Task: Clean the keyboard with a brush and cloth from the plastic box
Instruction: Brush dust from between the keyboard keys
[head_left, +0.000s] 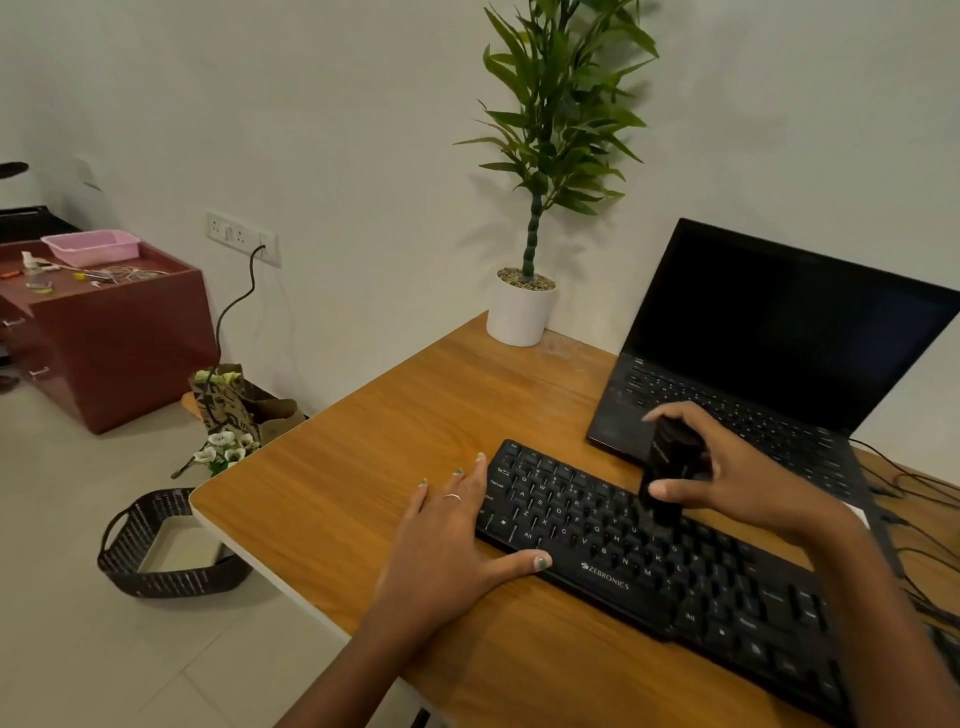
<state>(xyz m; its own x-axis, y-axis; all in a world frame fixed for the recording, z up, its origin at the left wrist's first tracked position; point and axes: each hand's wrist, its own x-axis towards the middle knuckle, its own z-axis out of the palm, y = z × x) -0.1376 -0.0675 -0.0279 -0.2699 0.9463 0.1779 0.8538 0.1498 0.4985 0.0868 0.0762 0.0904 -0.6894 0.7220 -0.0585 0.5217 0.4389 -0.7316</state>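
**Brush on the keys, other hand steadying the keyboard**

Over the middle of the keyboard (649, 551), the right hand (737, 478) pinches a black brush (667, 467) between thumb and fingers, holding it upright with its lower end down on the keys near the centre rows. The brush is dark and a little blurred, so its bristles cannot be told from the keys beneath.

At the keyboard's left end, the left hand (447, 540) lies flat and spread, palm down on the desk (363, 493), with its fingertips along the keyboard's left edge and the thumb against the front edge. A thin ring sits on one finger, and the nails are painted green.

The black keyboard lies slantwise across the wooden desk. Behind it stands an open black laptop (769, 353) with a dark screen, close to the keyboard's far edge. A white pot with a green plant (524, 306) stands at the desk's back corner by the wall.

On the floor to the left sits a dark woven basket (161, 551), and beyond it a patterned paper bag (239, 405) with white flowers. Farther off, a pink plastic box (91, 247) rests on a reddish cabinet (104, 332).
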